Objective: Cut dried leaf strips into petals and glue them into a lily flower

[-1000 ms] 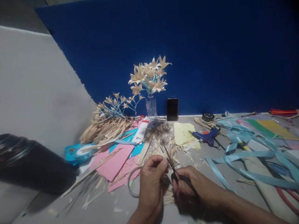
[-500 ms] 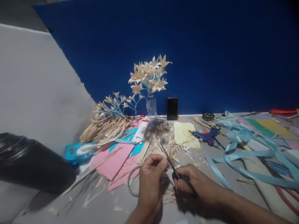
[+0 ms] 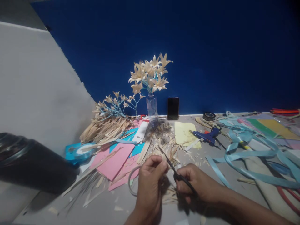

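A big blue board (image 3: 164, 31) stands up behind the clear bottle (image 3: 152, 107). The gray table (image 3: 105, 206) is under the bottle. A fat black flask (image 3: 35, 165) is far to the left of the bottle and nearer to us; its sides hide what is inside. Shiny light blue ribbon (image 3: 253, 154) lies in loops, well to the right of the bottle. A heap of dry tan strips (image 3: 100, 128) is on the bottle's left, with small flowers (image 3: 114, 103) on blue stems on top.

The see-through bottle stands up and holds a bunch of cream flowers (image 3: 150, 72) with pointy petals. Their blue stems go down into its neck.

Both hands are in front of the bottle, near each other. The right hand (image 3: 194, 182) is wrapped around the handles of the scissors (image 3: 175, 173). The left hand (image 3: 151, 178) has its thumb and first finger close together by the blades; I can't really tell if something tiny is between them.

Pink paper (image 3: 119, 159) is in front of the bottle, to its left. A blue glue gun (image 3: 208, 136) lies to its right, and a dark phone (image 3: 173, 108) stands just beside it.

The scissors are thin and dark, with black handles. They slant, and their blades look closed and point up toward the bottle. Curly tan scraps (image 3: 164, 142) lie between.
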`<state>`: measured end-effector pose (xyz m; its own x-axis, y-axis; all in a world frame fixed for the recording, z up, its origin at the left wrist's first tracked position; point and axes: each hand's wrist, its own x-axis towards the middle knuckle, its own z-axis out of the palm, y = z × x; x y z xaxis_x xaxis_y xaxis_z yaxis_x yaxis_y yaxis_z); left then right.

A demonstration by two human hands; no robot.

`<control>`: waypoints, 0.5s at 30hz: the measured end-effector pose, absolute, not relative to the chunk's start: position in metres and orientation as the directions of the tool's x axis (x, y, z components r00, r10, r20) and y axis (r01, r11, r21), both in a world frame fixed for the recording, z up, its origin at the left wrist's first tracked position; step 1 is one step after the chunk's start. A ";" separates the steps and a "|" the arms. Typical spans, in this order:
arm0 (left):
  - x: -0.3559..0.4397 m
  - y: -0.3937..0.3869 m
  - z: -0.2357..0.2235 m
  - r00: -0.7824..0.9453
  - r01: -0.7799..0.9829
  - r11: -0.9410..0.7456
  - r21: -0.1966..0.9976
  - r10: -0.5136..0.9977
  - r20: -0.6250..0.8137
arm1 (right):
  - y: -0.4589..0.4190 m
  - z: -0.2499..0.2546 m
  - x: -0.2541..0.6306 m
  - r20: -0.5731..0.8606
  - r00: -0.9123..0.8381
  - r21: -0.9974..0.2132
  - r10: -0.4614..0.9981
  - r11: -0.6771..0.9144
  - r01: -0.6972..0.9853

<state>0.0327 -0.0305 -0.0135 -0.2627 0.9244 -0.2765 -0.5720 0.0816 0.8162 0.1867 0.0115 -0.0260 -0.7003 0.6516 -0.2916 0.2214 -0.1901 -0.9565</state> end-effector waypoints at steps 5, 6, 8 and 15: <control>0.031 -0.030 -0.015 -0.304 -0.564 0.077 0.822 0.907 -0.293 | 0.010 -0.028 0.187 -0.202 -0.738 -0.979 0.643 -0.117 0.166; 0.030 -0.029 -0.015 -0.309 -0.559 0.073 0.826 0.906 -0.289 | 0.010 -0.028 0.187 -0.201 -0.739 -0.979 0.644 -0.110 0.170; 0.030 -0.029 -0.014 -0.318 -0.545 0.056 0.836 0.909 -0.268 | 0.009 -0.027 0.186 -0.220 -0.747 -0.975 0.627 -0.118 0.188; 0.033 -0.028 -0.018 -0.318 -0.544 0.017 0.839 0.921 -0.225 | 0.006 -0.021 0.184 -0.237 -0.729 -0.971 0.642 -0.169 0.166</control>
